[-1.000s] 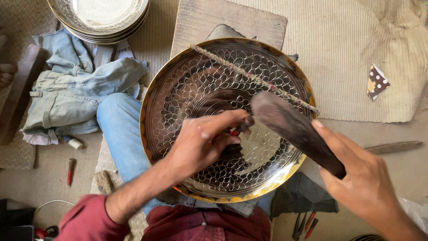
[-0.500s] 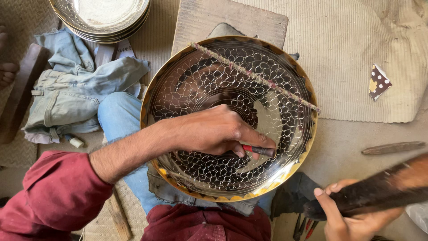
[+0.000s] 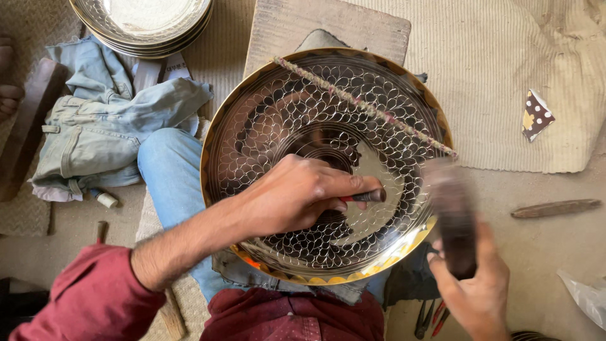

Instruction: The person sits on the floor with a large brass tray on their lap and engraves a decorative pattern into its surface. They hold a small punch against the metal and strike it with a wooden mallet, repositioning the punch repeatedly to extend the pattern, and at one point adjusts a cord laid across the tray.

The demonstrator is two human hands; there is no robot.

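At the far left, crumpled denim clothes (image 3: 101,132) lie on the mat, with a stack of shiny plates (image 3: 142,22) above them at the top edge. A small white tube (image 3: 104,199) lies just below the denim.

Toward the middle, the left hand (image 3: 297,196) comes in from a red sleeve (image 3: 88,297) and rests on the inside of a big round metal tray (image 3: 325,164). Its fingers are curled closed around a thin punch (image 3: 363,197) with a red shaft and dark end, held against the tray's surface. The tray sits propped on the person's lap, over a blue-jeaned knee (image 3: 167,170) and against a wooden block (image 3: 328,28) behind it. It is polished and mirror-bright, covered in rings of small scale-like marks, with a golden rim. A thin twisted cord (image 3: 366,107) runs slantwise across its upper right part.

To the right, the right hand (image 3: 473,290) is closed around the lower end of a dark wooden mallet (image 3: 451,215), which is blurred and stands just beside the tray's right rim.

Farther right, a small folded paper (image 3: 536,115), maroon with white dots and a yellow patch, lies on the ribbed beige mat (image 3: 505,63). A brown stick (image 3: 555,208) lies on the floor below it.
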